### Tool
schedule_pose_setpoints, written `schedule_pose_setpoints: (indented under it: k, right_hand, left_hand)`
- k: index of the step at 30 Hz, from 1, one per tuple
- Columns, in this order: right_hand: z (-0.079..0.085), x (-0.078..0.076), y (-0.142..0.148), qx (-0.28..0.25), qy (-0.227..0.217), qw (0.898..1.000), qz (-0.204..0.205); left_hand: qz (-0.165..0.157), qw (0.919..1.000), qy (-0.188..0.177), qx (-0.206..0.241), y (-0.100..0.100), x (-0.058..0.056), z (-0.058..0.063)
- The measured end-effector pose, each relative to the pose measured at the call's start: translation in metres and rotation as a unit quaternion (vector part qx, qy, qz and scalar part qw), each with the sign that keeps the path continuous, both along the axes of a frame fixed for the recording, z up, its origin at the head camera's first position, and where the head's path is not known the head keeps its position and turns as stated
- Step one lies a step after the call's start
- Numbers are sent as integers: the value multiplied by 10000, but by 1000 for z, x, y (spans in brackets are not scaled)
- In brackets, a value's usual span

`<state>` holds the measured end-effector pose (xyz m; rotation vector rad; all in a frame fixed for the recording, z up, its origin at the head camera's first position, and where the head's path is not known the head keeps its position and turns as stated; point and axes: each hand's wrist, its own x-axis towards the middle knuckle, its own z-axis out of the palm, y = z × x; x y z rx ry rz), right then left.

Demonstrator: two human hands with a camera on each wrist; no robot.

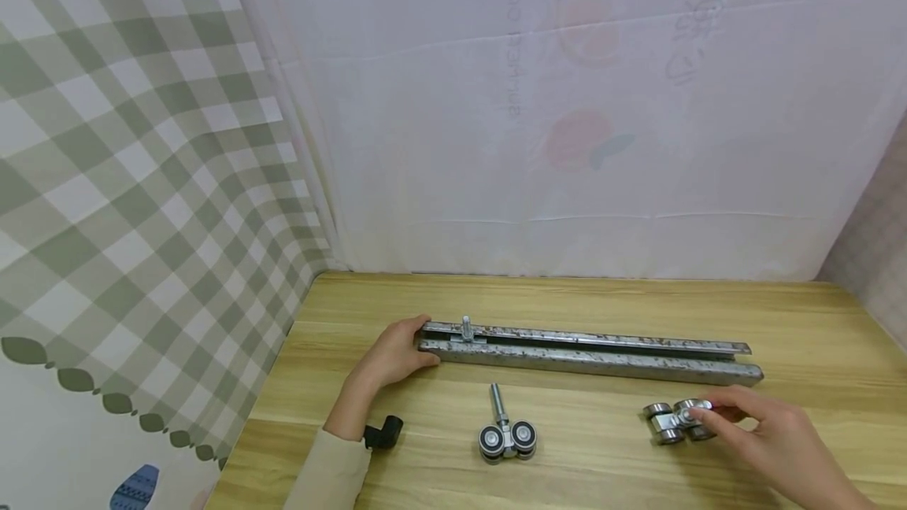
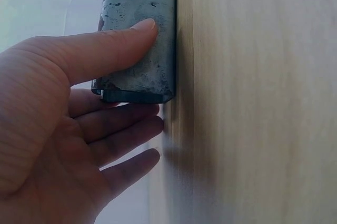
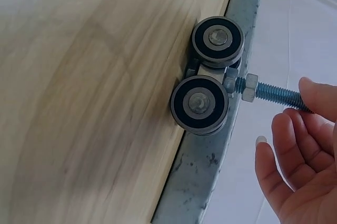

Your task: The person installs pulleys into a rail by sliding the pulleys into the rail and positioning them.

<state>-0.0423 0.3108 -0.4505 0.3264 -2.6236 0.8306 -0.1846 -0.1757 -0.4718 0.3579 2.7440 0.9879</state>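
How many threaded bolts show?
3: one bolt protruding from the rail, one bolt on the untouched trolley, one bolt pinched by the right hand. The rail may hide more.

The left hand and right hand are bare. A plain beige sleeve ends behind the left hand; a black, elbow-shaped unit projects beside that wrist.
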Motion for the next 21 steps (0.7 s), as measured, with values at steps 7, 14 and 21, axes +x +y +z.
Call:
schedule_pose_setpoints:
  k: [7, 14, 21]
  right_hand:
    - [-1, 2, 9, 194, -343, 9980, -493]
    - [-2, 4, 19, 146, -239, 9980, -575]
    - [3, 3, 26, 179, -552, 9943, -899]
  left_hand:
    - [-58, 10000, 61, -2, 0, 0, 0]
    - [-68, 10000, 62, 11, 1, 0, 0]
    - [-12, 10000, 20, 6, 1, 1, 0]
